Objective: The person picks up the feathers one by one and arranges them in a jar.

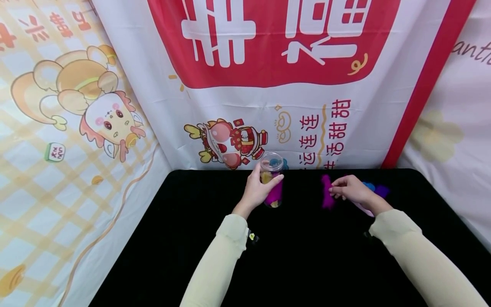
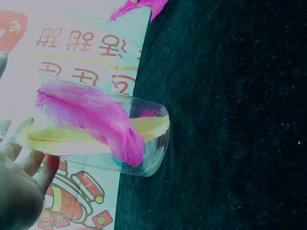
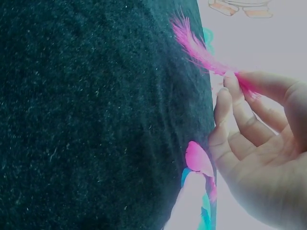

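Observation:
My left hand (image 1: 256,188) holds a clear jar (image 1: 272,165) upright near the table's back edge, thumb on one side and fingers on the other. A magenta feather (image 2: 91,110) and a yellow feather (image 2: 62,140) lie inside it, crossing each other in the left wrist view. To the right of the jar, my right hand (image 1: 352,189) pinches another magenta feather (image 3: 194,50) between thumb and fingertips. That feather hangs above the table, apart from the jar.
Beside the right hand lie blue and purple pieces (image 1: 379,189), with a pink feather (image 3: 199,158) and a whitish one (image 3: 189,201) partly hidden. Something blue (image 1: 284,163) shows behind the jar. A printed cloth (image 1: 230,102) hangs behind the black table (image 1: 307,256).

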{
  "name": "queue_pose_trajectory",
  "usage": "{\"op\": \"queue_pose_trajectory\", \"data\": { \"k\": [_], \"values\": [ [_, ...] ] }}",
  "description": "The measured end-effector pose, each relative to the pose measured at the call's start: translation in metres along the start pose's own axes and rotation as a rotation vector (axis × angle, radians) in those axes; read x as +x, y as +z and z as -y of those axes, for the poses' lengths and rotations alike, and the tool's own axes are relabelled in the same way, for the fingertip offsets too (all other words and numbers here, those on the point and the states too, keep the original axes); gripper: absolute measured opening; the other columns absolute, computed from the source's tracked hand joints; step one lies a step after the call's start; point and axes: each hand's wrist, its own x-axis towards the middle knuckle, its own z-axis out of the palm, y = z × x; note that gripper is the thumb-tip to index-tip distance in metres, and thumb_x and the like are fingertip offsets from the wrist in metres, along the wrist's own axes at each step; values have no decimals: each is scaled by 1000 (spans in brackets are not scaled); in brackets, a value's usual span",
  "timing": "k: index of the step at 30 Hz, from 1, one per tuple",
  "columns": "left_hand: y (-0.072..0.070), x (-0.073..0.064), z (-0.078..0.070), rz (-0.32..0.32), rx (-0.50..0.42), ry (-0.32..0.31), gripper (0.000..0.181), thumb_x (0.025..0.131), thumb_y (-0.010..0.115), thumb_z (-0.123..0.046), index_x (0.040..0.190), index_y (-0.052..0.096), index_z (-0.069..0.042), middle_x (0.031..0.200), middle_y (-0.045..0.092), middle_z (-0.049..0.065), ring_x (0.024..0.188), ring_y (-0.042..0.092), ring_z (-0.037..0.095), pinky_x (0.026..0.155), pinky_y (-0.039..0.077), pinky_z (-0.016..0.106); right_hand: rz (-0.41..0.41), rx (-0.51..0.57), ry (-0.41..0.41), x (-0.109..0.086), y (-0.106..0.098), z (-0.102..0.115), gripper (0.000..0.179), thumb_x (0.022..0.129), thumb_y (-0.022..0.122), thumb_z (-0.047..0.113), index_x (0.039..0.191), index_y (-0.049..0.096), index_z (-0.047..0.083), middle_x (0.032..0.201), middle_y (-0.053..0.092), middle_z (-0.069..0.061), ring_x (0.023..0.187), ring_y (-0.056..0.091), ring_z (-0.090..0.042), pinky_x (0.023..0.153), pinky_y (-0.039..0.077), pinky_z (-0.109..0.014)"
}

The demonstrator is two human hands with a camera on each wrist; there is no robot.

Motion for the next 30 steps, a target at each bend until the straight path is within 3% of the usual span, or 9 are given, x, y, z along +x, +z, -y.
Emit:
{"op": "queue_pose_trajectory", "data": {
  "k": [8,16,24,30],
  "values": [
    [1,0,0,-9,2,5,60,90,77,-47,139,47,-29,129,62,-1,115,63,17,98,52,41,-13,26,-13,-1,1,10,28,100,67,13,114,68,-11,93,75,-16,78,66,-18,63,55,-31],
    [1,0,0,-8,7,8,66,87,76,-57,139,47,-29,129,62,-2,115,63,17,98,52,40,-22,7,-20,1,3,15,27,100,67,15,115,68,-8,92,75,-11,73,63,-17,64,54,-33],
    [2,-1,-1,-9,13,7,65,87,76,-57,139,47,-29,129,62,-2,115,64,18,98,53,40,-18,-1,-43,0,4,21,26,102,65,17,112,70,-7,94,75,-11,80,66,-23,69,56,-35],
    [1,-2,-1,-7,8,-1,63,89,76,-54,139,47,-29,129,62,-1,116,64,21,98,53,41,-18,11,-52,0,5,24,26,102,65,16,111,70,-7,94,74,-12,83,66,-21,71,57,-36]
  ]
}}
